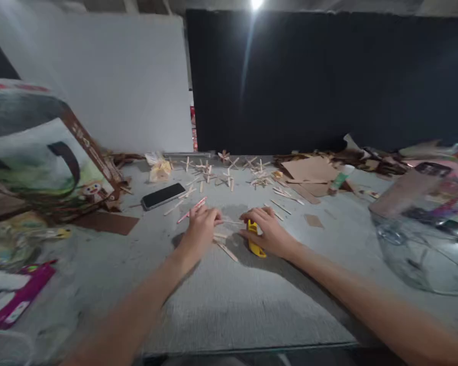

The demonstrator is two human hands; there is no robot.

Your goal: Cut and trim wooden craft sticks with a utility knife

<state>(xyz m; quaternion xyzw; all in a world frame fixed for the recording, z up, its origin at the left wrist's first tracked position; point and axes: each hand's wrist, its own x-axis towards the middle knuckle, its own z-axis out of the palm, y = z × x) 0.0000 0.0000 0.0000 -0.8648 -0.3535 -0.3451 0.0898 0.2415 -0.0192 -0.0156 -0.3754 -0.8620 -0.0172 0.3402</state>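
A: Far left, at nine o'clock of the hands: a printed bag point(41, 152); past it, at eleven o'clock, a dark phone point(163, 195) lying flat on the grey table point(229, 305). What does the left hand point(200, 229) do?

B: It rests knuckles-up on the table, fingers curled over a thin wooden stick point(229, 222) that points toward three o'clock. The fingers appear pinched on its end, though blur leaves this uncertain. More sticks lie just below it.

A: And the right hand point(269, 231)?

B: Closed around a yellow cutter point(255, 239), its body lying against the table. The step in hand looks like trimming the stick; the next move would call for steadying it before the blade meets it.

A: The stick itself?

B: Pale, flat, narrow. Glued stick crosses point(229, 175) lie scattered at twelve o'clock, cardboard scraps point(311, 170) at two, a clear bowl point(416, 244) at three.
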